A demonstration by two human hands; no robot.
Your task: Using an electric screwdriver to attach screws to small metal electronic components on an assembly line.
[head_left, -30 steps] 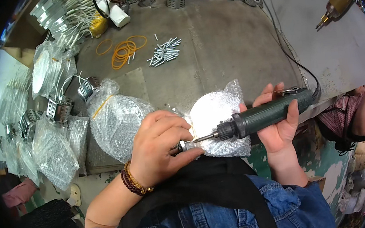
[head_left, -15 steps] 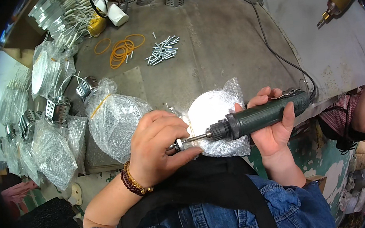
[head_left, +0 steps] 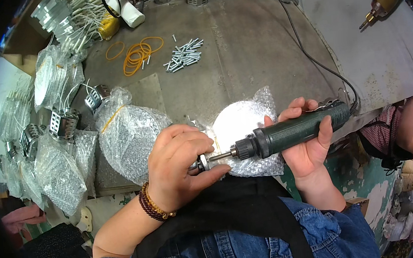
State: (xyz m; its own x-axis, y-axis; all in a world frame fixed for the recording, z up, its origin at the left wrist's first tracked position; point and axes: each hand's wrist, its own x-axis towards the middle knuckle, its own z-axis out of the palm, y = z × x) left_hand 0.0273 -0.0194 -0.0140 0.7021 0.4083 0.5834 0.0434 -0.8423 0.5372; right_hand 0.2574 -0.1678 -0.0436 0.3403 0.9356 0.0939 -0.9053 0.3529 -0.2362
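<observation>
My right hand [head_left: 308,144] is wrapped from below round a dark green electric screwdriver [head_left: 294,133], whose bit points left. My left hand [head_left: 179,156] is closed on a small shiny metal fitting [head_left: 200,164], mostly hidden by the fingers. The screwdriver's bit meets the fitting's right side between my thumb and fingers. Behind the bit lies a bubble-wrapped round piece [head_left: 239,121] with a bright white face. Beside my left hand sits another bubble-wrapped piece [head_left: 133,138], bound with a rubber band.
Loose screws [head_left: 184,55] and orange rubber bands [head_left: 136,57] lie on the grey table. Wrapped pieces with perforated metal holders [head_left: 64,124] crowd the left. A black cord [head_left: 303,45] runs down the right side. A brass-coloured driver [head_left: 378,5] hangs upper right. A person [head_left: 400,127] is at the right.
The screwdriver has shifted very slightly left, toward the fitting. Both hands keep their grips, and the things on the table stay where they were.
</observation>
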